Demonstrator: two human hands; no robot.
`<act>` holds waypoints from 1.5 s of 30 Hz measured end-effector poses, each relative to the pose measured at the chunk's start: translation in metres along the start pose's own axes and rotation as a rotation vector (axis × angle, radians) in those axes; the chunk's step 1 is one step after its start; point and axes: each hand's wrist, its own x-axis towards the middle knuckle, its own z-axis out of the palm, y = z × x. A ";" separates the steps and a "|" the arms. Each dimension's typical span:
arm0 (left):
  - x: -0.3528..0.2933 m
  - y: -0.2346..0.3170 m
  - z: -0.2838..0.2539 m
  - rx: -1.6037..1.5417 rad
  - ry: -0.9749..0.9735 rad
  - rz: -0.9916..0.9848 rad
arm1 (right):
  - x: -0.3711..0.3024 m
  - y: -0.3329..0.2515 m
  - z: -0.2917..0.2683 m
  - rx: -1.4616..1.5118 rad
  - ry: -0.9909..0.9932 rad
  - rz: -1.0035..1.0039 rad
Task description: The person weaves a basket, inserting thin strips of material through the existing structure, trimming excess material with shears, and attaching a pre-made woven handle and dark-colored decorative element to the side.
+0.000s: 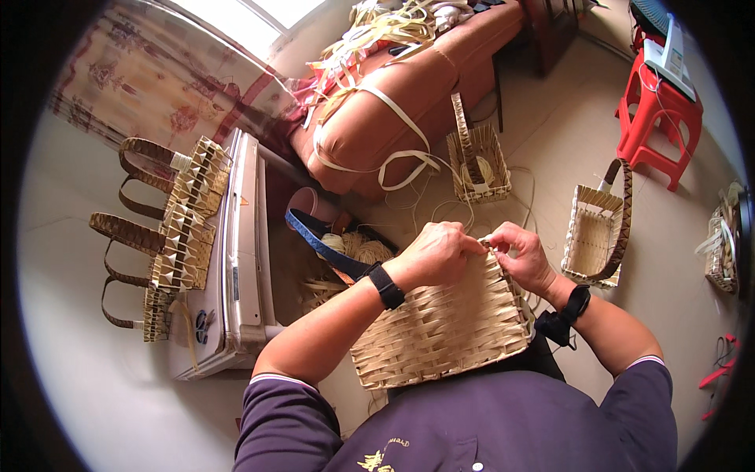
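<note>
A pale woven basket (440, 330) rests tilted on my lap, its broad woven side facing up. At its far right corner, both hands meet on the rim. My left hand (444, 250) is closed, its fingertips pinching at the rim edge. My right hand (521, 256) is closed on the same corner, thumb and forefinger pressed together. Whatever small strand lies between the fingertips is too small to make out. A thin cord (464, 193) trails over the floor beyond the hands.
Finished baskets with brown handles (185, 228) stand on a white cabinet (250, 236) at left. Two more handled baskets, one far (495, 169) and one right (586, 228), sit on the floor. A brown sofa (385, 110) holds loose strips. A red stool (661, 118) stands far right.
</note>
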 end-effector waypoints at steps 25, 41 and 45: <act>0.010 -0.007 -0.011 -0.067 -0.160 -0.089 | 0.005 0.016 -0.037 0.069 0.019 0.414; -0.014 0.000 -0.047 0.160 -0.228 -0.022 | -0.035 0.030 -0.197 -1.085 0.290 0.336; -0.025 -0.008 -0.064 0.123 -0.165 -0.108 | -0.059 -0.005 -0.277 -1.139 0.410 0.286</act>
